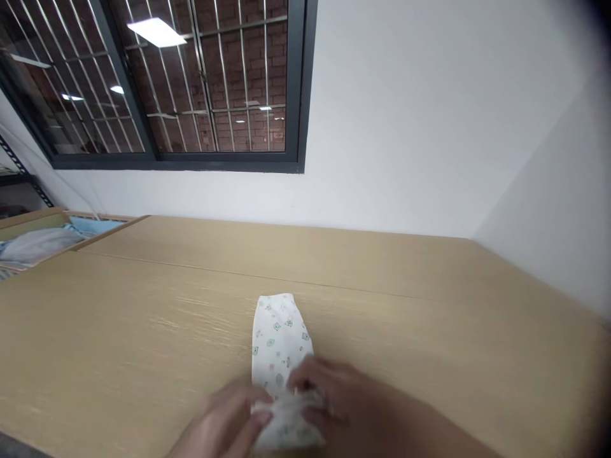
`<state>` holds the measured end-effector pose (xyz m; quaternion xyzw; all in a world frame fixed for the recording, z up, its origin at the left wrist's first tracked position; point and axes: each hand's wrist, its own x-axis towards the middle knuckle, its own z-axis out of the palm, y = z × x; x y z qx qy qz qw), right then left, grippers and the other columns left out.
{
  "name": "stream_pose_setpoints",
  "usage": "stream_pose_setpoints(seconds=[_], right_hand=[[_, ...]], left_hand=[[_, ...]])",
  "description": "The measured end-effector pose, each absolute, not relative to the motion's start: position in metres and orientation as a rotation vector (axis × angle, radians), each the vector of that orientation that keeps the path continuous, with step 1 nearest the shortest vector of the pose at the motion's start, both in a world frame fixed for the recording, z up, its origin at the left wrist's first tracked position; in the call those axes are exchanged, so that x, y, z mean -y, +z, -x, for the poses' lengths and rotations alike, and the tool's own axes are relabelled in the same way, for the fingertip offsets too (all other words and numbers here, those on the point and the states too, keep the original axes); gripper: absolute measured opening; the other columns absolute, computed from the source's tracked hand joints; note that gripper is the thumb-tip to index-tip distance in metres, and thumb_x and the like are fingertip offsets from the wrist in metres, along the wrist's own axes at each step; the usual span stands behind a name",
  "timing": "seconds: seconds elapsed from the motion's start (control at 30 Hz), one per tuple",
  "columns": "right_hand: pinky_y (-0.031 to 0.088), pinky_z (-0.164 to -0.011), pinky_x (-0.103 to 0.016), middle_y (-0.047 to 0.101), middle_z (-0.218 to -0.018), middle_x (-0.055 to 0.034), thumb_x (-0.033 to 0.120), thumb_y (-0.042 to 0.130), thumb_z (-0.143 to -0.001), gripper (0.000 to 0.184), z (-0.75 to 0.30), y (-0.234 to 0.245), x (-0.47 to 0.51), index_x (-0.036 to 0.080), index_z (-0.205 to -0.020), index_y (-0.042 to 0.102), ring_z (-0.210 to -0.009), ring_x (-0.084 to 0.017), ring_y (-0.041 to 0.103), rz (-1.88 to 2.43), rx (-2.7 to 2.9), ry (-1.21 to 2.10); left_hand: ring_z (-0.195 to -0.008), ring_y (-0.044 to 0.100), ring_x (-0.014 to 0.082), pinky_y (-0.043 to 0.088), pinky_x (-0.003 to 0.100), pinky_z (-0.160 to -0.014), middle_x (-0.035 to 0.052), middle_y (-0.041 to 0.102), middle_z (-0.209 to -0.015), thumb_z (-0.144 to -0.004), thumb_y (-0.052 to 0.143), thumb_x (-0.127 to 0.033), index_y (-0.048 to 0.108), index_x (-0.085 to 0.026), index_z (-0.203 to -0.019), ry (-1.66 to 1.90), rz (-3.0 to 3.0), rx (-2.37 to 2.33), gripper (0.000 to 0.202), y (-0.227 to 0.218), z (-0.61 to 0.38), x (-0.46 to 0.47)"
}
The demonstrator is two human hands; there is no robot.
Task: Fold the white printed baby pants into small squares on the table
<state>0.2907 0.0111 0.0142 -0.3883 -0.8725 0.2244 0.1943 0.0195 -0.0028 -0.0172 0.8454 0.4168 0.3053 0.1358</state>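
Pinches the near end of a white cloth (279, 337) at the frame's lower centre, with left hand (226, 416) and right hand (337, 394) both blurred and curled nearly closed. Has its far end flat on a tan table (143, 318), below a window (157, 89) at upper left.

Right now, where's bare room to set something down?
The tabletop is bare right of the patterned cloth, between your right arm and the white wall, and left of the cloth, toward the wood-rimmed bin. It's crowded at the near middle, where your left hand and right hand are on the cloth.
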Motion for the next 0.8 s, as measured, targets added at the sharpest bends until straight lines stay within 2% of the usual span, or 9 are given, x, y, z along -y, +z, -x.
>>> stream_pose_setpoints(seconds=[0.07,0.17,0.37,0.57,0.7,0.8], right_hand=[[0.055,-0.082,-0.031,0.072,-0.107,-0.0017,0.022,0.062,-0.086,0.030,-0.287,0.036,-0.048,0.032,-0.114,0.063,-0.095,-0.020,0.069,1.065,2.288,0.826],[0.053,-0.086,-0.034,0.071,-0.108,-0.0033,0.024,0.061,-0.087,0.021,-0.277,0.037,-0.096,0.026,-0.108,0.064,-0.099,-0.021,0.067,1.071,2.082,0.874],[0.052,-0.079,-0.030,0.071,-0.104,-0.0056,0.016,0.056,-0.087,0.023,-0.256,-0.028,-0.176,0.019,-0.109,0.061,-0.091,-0.018,0.067,1.197,1.836,0.836],[0.051,-0.089,-0.035,0.072,-0.102,-0.0063,0.010,0.056,-0.086,0.019,-0.254,-0.062,-0.204,0.019,-0.102,0.062,-0.098,-0.020,0.067,1.280,1.830,0.729],[0.050,-0.096,-0.038,0.071,-0.109,-0.0082,0.013,0.055,-0.089,0.020,-0.256,-0.058,-0.199,0.019,-0.106,0.064,-0.107,-0.021,0.065,1.274,1.889,0.667],[0.041,-0.110,-0.045,0.065,-0.128,-0.0141,0.020,0.053,-0.094,0.030,-0.253,-0.042,-0.184,0.016,-0.123,0.062,-0.126,-0.026,0.056,1.251,1.952,0.563]], left_hand=[[-0.090,0.070,0.0143,0.058,0.025,-0.077,-0.0007,0.073,-0.100,-0.103,0.045,-0.034,0.065,-0.030,-0.109,0.916,-2.338,-1.209,0.021,-0.003,-0.026,-0.028],[-0.097,0.067,0.0178,0.054,0.030,-0.085,0.0038,0.071,-0.103,-0.104,0.039,-0.035,0.062,-0.024,-0.109,0.969,-2.320,-1.298,0.026,0.007,-0.037,-0.076],[-0.092,0.062,0.0207,0.046,0.033,-0.086,0.0079,0.067,-0.094,-0.100,0.040,-0.022,0.063,-0.018,-0.093,0.860,-2.410,-1.645,0.025,-0.014,-0.055,-0.153],[-0.092,0.064,0.0225,0.047,0.035,-0.086,0.0097,0.069,-0.092,-0.097,0.045,-0.018,0.066,-0.016,-0.090,0.792,-2.429,-1.738,0.022,-0.040,-0.065,-0.183],[-0.111,0.059,0.0293,0.047,0.045,-0.097,0.0159,0.065,-0.117,-0.098,0.044,-0.021,0.061,-0.012,-0.117,0.853,-2.481,-1.747,0.028,-0.037,-0.070,-0.157],[-0.120,0.057,0.0296,0.048,0.046,-0.103,0.0142,0.061,-0.132,-0.100,0.043,-0.031,0.054,-0.015,-0.132,0.878,-2.632,-1.590,0.038,-0.051,-0.074,-0.105]])
